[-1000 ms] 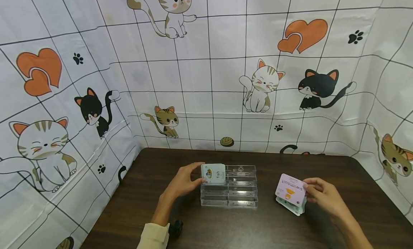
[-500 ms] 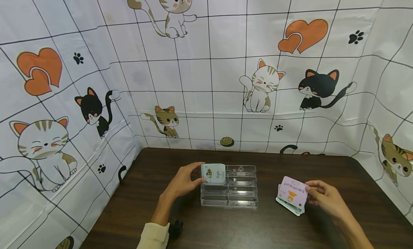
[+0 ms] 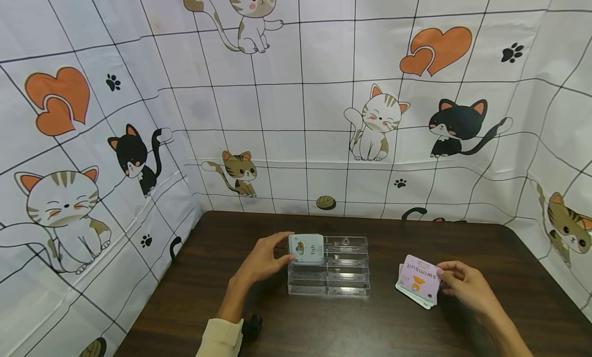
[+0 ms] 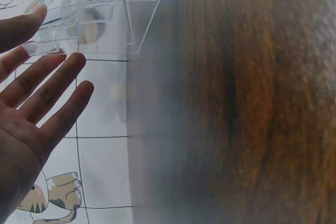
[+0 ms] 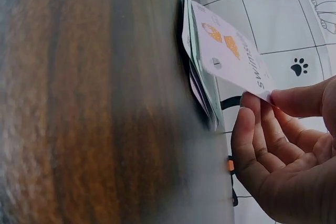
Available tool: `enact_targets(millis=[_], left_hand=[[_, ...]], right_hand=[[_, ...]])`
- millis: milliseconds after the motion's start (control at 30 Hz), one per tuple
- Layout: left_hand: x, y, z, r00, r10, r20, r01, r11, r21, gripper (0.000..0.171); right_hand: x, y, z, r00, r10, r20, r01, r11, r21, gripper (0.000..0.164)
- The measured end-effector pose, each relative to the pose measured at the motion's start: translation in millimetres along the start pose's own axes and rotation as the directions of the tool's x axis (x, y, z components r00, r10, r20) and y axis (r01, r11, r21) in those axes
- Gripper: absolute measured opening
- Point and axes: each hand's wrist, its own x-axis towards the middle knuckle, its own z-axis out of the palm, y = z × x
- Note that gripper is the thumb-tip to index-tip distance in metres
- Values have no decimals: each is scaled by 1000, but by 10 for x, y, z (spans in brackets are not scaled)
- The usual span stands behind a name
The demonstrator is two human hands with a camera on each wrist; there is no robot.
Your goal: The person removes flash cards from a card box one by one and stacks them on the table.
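A clear plastic card rack (image 3: 348, 269) with tiered slots stands on the table, a pale "fish" card (image 3: 306, 249) in its upper left slot. My left hand (image 3: 262, 259) grips the rack's left end, thumb at the card's lower corner; in the left wrist view the other fingers (image 4: 52, 85) spread beside the rack. To the right, my right hand (image 3: 469, 289) pinches the corner of a pink "swimsuit" card (image 3: 418, 281) between thumb and fingers. In the right wrist view this card (image 5: 223, 43) slants up off a small stack of cards (image 5: 194, 61) on the table.
The dark wooden table (image 3: 333, 329) ends at a white cloth backdrop (image 3: 277, 110) printed with cats and hearts. A small black object (image 3: 252, 327) is at my left wrist, near the cream sleeve (image 3: 222, 336).
My right hand has shifted slightly right and toward me with the swimsuit card, which now covers more of the stack's top. The left hand and the rack stay where they were.
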Motion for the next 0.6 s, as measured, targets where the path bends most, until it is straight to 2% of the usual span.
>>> enact_targets(millis=[167, 267, 367, 433, 600], left_hand=[[3, 2, -5, 1000, 6, 5, -6, 1000, -9, 60], [8, 3, -8, 1000, 14, 1, -14, 1000, -12, 59], [12, 9, -10, 1000, 13, -2, -13, 1000, 0, 59], [14, 10, -10, 1000, 10, -1, -10, 1000, 4, 58], [7, -1, -1, 1000, -1, 5, 1, 1000, 8, 58]], right_hand=[[3, 3, -7, 998, -35, -46, 28, 990, -136, 39], [0, -6, -18, 993, -83, -88, 58, 965, -258, 37], [-11, -19, -25, 986, -125, -110, 84, 944, -319, 34], [-18, -28, -25, 985, -131, -112, 89, 943, -320, 34], [-18, -55, -2, 992, -96, -87, 73, 969, -237, 41]])
